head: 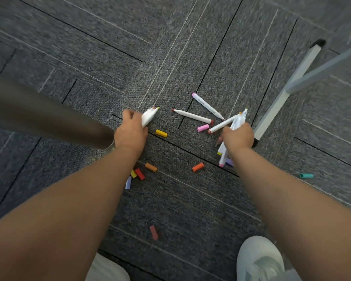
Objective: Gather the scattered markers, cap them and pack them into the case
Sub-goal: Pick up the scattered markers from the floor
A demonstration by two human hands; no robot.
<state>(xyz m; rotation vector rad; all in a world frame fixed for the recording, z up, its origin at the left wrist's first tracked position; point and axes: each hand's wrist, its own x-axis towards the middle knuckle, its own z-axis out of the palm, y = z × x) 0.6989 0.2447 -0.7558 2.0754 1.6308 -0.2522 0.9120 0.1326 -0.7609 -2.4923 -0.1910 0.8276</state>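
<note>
Bundling likely saved trips: left hand (131, 131) gripped some markers (148, 117), right hand (238, 135) more; 3 lay loose at 1 o'clock.

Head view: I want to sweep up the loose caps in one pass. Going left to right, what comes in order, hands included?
Left hand holding markers → yellow cap → bright orange cap → right hand, also holding markers → teal cap.

Stretching both bare forearms forward and down, well apart. Clutching a marker bundle (149, 117) in the left grip (131, 130), a second bundle (238, 119) in the right grip (238, 136).
</note>
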